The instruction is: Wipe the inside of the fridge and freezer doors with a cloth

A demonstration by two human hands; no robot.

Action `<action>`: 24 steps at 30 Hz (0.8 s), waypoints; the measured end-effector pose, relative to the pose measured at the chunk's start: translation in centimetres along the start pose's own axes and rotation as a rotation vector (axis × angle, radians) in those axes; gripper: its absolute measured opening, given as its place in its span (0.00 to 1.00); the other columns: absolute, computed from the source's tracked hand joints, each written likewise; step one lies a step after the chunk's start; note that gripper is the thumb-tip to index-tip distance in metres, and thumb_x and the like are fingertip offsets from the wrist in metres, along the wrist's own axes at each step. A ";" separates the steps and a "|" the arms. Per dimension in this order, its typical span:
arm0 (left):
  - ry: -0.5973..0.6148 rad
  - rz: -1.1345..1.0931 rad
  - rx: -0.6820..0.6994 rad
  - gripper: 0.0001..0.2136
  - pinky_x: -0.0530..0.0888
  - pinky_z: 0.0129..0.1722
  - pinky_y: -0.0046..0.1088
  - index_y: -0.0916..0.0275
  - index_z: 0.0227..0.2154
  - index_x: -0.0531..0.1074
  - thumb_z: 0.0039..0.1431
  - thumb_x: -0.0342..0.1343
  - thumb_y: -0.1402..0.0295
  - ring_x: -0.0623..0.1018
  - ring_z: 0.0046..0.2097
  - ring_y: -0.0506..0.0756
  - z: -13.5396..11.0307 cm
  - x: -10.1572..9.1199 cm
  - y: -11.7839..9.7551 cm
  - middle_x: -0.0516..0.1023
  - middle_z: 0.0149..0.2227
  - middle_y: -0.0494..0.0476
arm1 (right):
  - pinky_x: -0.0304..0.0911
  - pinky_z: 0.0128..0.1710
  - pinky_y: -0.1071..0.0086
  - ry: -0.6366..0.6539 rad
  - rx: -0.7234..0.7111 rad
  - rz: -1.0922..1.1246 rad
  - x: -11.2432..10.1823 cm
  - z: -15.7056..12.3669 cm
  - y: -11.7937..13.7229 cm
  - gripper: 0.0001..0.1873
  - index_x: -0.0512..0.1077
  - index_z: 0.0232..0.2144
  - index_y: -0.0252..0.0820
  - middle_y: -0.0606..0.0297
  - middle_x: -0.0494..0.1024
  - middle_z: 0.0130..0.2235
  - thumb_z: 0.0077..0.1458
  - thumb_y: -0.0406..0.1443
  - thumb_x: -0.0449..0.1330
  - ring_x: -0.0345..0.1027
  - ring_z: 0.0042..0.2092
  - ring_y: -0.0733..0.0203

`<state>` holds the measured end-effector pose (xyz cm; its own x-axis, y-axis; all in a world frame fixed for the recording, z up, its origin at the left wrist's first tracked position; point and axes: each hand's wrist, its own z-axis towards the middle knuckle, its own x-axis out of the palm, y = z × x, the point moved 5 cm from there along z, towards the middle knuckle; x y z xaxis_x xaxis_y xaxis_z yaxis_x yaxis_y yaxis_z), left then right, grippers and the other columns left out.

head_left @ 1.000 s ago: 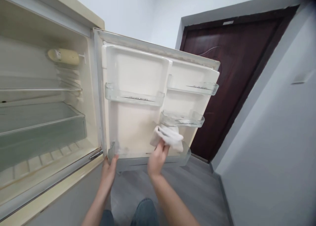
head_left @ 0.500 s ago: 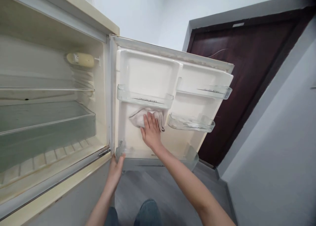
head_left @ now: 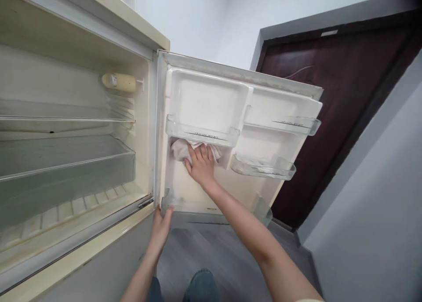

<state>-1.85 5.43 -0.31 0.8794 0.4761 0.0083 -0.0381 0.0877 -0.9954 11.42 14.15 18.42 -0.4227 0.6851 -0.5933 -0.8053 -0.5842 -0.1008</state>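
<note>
An open fridge door (head_left: 204, 95) stands in front of me, its inner side facing me. My right hand (head_left: 200, 165) presses a white cloth (head_left: 180, 149) flat against the door's inner panel, just under the upper-left clear door shelf (head_left: 201, 136); its fingers lie spread on the cloth. My left hand (head_left: 161, 228) grips the bottom corner of the door next to the lowest door bin (head_left: 263, 207), fingers wrapped round the edge.
The fridge cavity (head_left: 66, 130) at left has glass shelves and a clear drawer (head_left: 66, 174). More clear door shelves (head_left: 263, 168) sit on the right half of the door. A dark brown room door (head_left: 346, 100) and grey wall stand at right. Grey floor lies below.
My right hand carried the cloth from below the lower-right door shelf leftward and up to under the upper-left shelf, pressing it flat. The left hand kept hold of the door's bottom corner.
</note>
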 end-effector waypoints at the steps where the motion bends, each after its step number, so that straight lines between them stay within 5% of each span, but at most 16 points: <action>1: -0.004 0.003 0.002 0.30 0.63 0.69 0.51 0.67 0.55 0.68 0.54 0.52 0.52 0.70 0.66 0.69 0.0 -0.1 0.1 0.73 0.61 0.75 | 0.37 0.72 0.43 -0.007 -0.011 -0.009 0.5 -0.2 0.5 0.31 0.55 0.71 0.40 0.50 0.65 0.67 0.71 0.44 0.45 0.49 0.71 0.45; 5: 0.008 0.019 0.013 0.32 0.61 0.70 0.52 0.67 0.57 0.66 0.54 0.51 0.52 0.69 0.67 0.69 0.0 -0.1 0.1 0.72 0.62 0.76 | 0.44 0.72 0.50 0.160 -0.300 -0.058 3.4 -3.7 2.4 0.29 0.57 0.69 0.38 0.56 0.54 0.72 0.70 0.41 0.47 0.41 0.74 0.51; 8: 0.026 0.022 0.041 0.30 0.62 0.69 0.52 0.67 0.55 0.67 0.54 0.50 0.52 0.70 0.65 0.68 -0.1 0.1 -0.5 0.73 0.60 0.75 | 0.47 0.72 0.56 0.399 -0.584 -0.059 5.0 -7.1 2.5 0.26 0.64 0.65 0.37 0.58 0.61 0.70 0.69 0.40 0.51 0.47 0.72 0.56; 11: 0.001 0.012 0.052 0.28 0.64 0.67 0.53 0.66 0.52 0.69 0.53 0.50 0.52 0.73 0.62 0.69 -0.1 0.0 -0.7 0.76 0.57 0.74 | 0.47 0.72 0.59 0.500 -0.716 -0.046 4.7 -8.0 1.9 0.27 0.63 0.66 0.37 0.60 0.65 0.68 0.68 0.38 0.53 0.49 0.72 0.58; 14: -0.015 0.017 0.028 0.29 0.65 0.66 0.54 0.67 0.51 0.69 0.52 0.51 0.52 0.73 0.62 0.70 0.0 0.0 -0.2 0.76 0.56 0.76 | 0.46 0.72 0.58 0.411 -0.608 -0.027 2.9 -5.2 1.3 0.29 0.61 0.67 0.39 0.57 0.65 0.68 0.66 0.38 0.55 0.49 0.72 0.56; 19: 0.001 0.004 0.019 0.30 0.62 0.69 0.51 0.65 0.55 0.67 0.54 0.52 0.52 0.70 0.66 0.68 0.1 -0.1 0.1 0.73 0.61 0.74 | 0.39 0.72 0.46 0.066 -0.226 0.141 -0.7 0.7 0.7 0.29 0.60 0.67 0.37 0.54 0.63 0.68 0.67 0.39 0.52 0.50 0.71 0.48; 21: 0.006 -0.005 0.025 0.29 0.61 0.70 0.52 0.63 0.55 0.67 0.54 0.52 0.52 0.69 0.67 0.68 0.0 -0.2 -0.1 0.72 0.62 0.72 | 0.38 0.71 0.44 0.024 -0.216 0.185 -0.8 0.7 0.8 0.30 0.59 0.68 0.36 0.53 0.62 0.69 0.67 0.39 0.51 0.50 0.71 0.47; 24: -0.004 0.011 0.017 0.28 0.63 0.69 0.52 0.63 0.53 0.69 0.54 0.52 0.52 0.70 0.66 0.68 -0.1 -0.3 -0.2 0.74 0.61 0.72 | 0.42 0.72 0.48 0.137 -0.416 0.168 1.1 -2.5 1.2 0.31 0.57 0.69 0.38 0.55 0.57 0.71 0.66 0.36 0.53 0.46 0.73 0.50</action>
<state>-2.04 5.15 -0.14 0.8770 0.4805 -0.0023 -0.0561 0.0975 -0.9937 11.02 13.11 15.66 -0.4522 0.5185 -0.7257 -0.4836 -0.8262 -0.2890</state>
